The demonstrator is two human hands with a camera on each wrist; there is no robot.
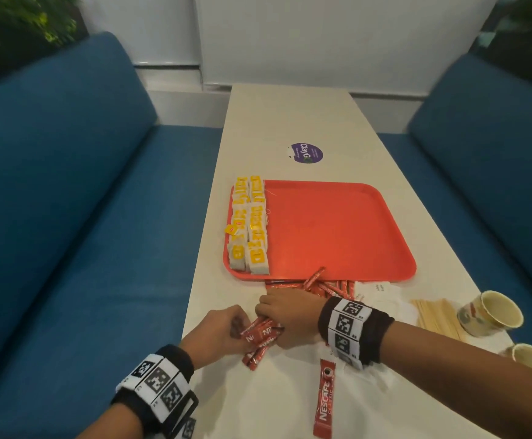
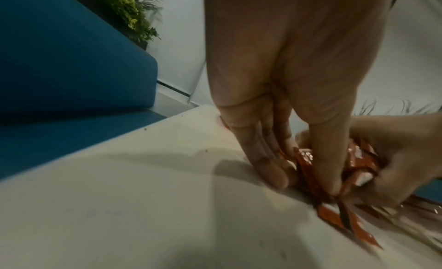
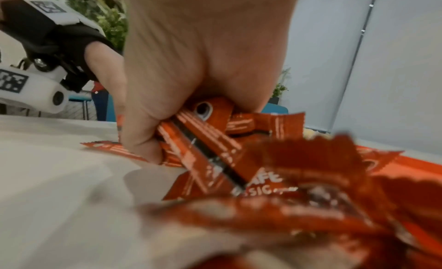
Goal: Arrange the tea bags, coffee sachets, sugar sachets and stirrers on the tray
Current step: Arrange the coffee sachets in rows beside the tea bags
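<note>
Both hands hold one bundle of red coffee sachets (image 1: 262,335) on the white table, just short of the red tray (image 1: 337,229). My left hand (image 1: 223,331) pinches the bundle's near end between fingers and thumb, and the left wrist view shows that left hand (image 2: 303,184) pressing the coffee sachets (image 2: 308,165) down. My right hand (image 1: 287,315) curls over the far end; its thumb (image 3: 139,140) wraps the coffee sachets (image 3: 215,140). Tea bags (image 1: 250,226) lie in two columns along the tray's left side. More coffee sachets (image 1: 321,285) are piled at the tray's near edge.
A single coffee sachet (image 1: 325,403) lies near me. White sugar sachets (image 1: 375,291) and wooden stirrers (image 1: 435,315) sit at the right, beside two paper cups (image 1: 489,313). A purple sticker (image 1: 307,152) is beyond the tray. Blue benches flank the table.
</note>
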